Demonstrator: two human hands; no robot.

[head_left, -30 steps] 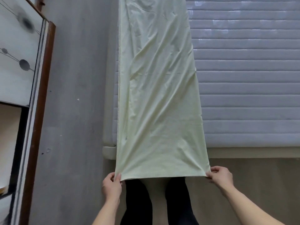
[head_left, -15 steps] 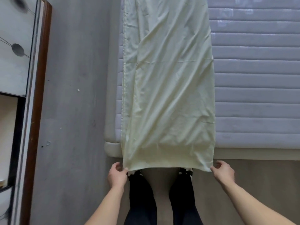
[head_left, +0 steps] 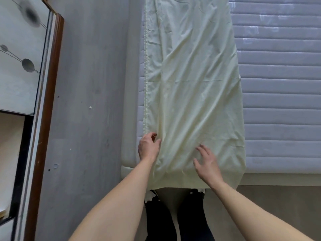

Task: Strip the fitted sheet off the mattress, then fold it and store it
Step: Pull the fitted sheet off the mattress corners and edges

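At the near edge of the mattress (head_left: 281,101), two bare forearms are extended over the pale yellow fitted sheet (head_left: 194,87). The right hand (head_left: 207,162) is laid flat on the cloth, fingers spread, nothing grasped. The left hand (head_left: 149,146) is curled at the sheet's left hem, apparently pinching it, though blur obscures this. The folded sheet is stretched lengthwise along the mattress's left edge, its end draped over the near edge.

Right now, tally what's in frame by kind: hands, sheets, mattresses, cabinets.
hands: 2, left hand and right hand
sheet: 1
mattress: 1
cabinet: 1
Total: 5
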